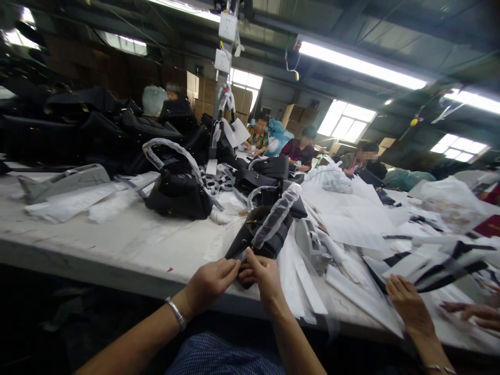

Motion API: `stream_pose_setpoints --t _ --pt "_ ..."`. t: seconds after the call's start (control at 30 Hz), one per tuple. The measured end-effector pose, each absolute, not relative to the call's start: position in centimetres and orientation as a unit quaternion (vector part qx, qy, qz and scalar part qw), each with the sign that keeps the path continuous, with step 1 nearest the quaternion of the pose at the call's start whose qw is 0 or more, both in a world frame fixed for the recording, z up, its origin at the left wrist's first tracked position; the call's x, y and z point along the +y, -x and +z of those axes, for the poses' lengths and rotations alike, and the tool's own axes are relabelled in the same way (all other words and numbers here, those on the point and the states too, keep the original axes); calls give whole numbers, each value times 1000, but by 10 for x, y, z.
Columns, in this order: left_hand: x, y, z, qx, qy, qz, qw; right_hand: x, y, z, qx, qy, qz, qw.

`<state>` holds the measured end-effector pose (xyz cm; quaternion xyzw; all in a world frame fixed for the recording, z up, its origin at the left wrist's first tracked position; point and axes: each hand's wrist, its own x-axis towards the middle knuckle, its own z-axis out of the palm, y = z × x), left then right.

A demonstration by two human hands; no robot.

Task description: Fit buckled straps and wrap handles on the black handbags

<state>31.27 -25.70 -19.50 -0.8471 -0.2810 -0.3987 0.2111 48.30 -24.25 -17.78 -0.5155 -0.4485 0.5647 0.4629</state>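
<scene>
A black handbag [278, 242] lies at the front edge of the table, its near end toward me. Clear plastic film wraps its raised handle [275, 216]. At that near end, my left hand [213, 285] has its fingertips pinched on a small greyish strip that looks like clear film. My right hand [264, 278] closes around the bag's near end, with the thumb on top beside the left fingertips. What lies under the right fingers is hidden.
Another black handbag [179, 195] with a wrapped handle stands to the left. White paper sheets [344, 213] and strips spread to the right. A co-worker's hand [408, 302] rests on black and white pieces at right. Black bags pile up at back left, near a post with sockets [227, 27].
</scene>
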Motion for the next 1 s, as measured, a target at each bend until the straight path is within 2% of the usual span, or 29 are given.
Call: stream_pose_setpoints --t 0.1,0.17,0.3,0.37,0.47,0.57,0.63,0.77,0.83,0.9,1.0 --pt "-263 -311 -198 -264 863 -396 169 -242 -484 -183 -509 505 539 442" --pt "-269 -308 -203 -267 867 -409 94 -241 -486 -184 -523 493 544 433" --pt "-280 -302 -203 -440 733 -506 -112 -238 -491 -183 -514 482 572 421" --pt "-280 -303 -197 -527 638 -507 -240 -235 -493 -183 -532 482 557 418" --pt "-277 -314 -188 -522 574 -450 -443 -232 -493 -183 -577 485 508 418" --pt "-278 -328 -187 -498 491 -456 -551 -234 -491 -181 -600 486 488 408" --pt "-280 -335 -191 -512 444 -464 -571 -237 -494 -177 -616 474 494 390" --pt "-284 -341 -205 -538 402 -518 -530 -236 -534 -165 -638 450 511 361" --pt "-283 -342 -210 -537 395 -544 -509 -226 -577 -159 -611 531 401 428" --pt "-282 -343 -214 -538 389 -555 -501 -210 -628 -155 -546 641 200 501" --pt "-280 -346 -214 -547 375 -560 -497 -181 -695 -157 -507 692 134 497"
